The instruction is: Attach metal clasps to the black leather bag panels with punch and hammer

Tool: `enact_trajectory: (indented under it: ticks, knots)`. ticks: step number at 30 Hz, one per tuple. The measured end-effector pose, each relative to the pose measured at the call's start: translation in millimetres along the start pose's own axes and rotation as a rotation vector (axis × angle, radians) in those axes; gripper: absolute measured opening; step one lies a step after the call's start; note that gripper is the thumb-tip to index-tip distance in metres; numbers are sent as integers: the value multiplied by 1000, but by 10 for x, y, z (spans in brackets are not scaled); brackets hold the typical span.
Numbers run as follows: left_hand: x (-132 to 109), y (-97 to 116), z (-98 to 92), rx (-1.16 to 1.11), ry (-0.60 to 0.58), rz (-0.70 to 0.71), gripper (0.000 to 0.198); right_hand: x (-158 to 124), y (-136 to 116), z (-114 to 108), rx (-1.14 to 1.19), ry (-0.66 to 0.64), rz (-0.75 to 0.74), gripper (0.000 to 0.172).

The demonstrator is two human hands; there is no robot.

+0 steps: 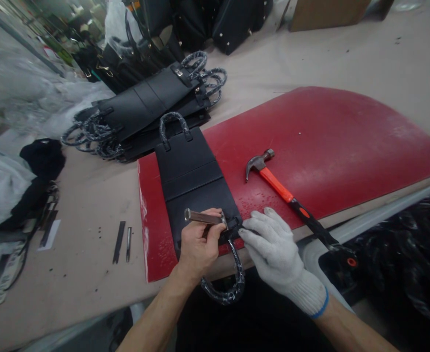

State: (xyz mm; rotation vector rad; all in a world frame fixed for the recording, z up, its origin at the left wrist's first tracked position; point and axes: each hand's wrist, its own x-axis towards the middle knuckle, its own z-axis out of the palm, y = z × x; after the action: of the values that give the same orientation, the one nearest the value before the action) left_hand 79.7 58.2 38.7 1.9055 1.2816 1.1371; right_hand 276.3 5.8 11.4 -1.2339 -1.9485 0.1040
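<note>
A black bag panel (pixel 194 168) lies flat, with one plastic-wrapped handle (pixel 172 120) at its far end. Its near handle (pixel 238 278) hangs over the table edge. My bare left hand (pixel 200 244) is closed around a metal punch (pixel 203 217), tilted low over the panel's near end. There, my right hand (pixel 269 244), in a white knit glove, has its fingertips pinched at a small black strap (pixel 234 222). The punch's tip is partly hidden by my fingers. A claw hammer (pixel 277 183) with an orange and black handle rests right of the panel.
Beneath the panel is a red board (pixel 332 142) on the pale table (pixel 79 205). More black bag panels (pixel 145 105) with wrapped handles are stacked behind. Left of the board lie a thin metal rod (pixel 128 244) and a dark flat strip (pixel 119 242). Black plastic (pixel 413 264) is at right.
</note>
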Motion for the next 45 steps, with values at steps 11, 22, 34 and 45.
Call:
enact_trajectory:
  ticks: [11, 22, 34, 45]
  knots:
    - [-32, 7, 62, 185, 6, 206, 11, -88, 3, 17, -42, -9, -12, 29]
    - [-10, 18, 81, 136, -44, 164, 13, -70, 43, -441, -29, 98, 89, 34]
    - [-5, 83, 159, 121, -64, 104, 13, 242, 352, -786, -698, -547, 516, 48]
    - [29, 179, 163, 150, -103, 55, 14, 309, 151, -1188, 253, -280, 944, 36]
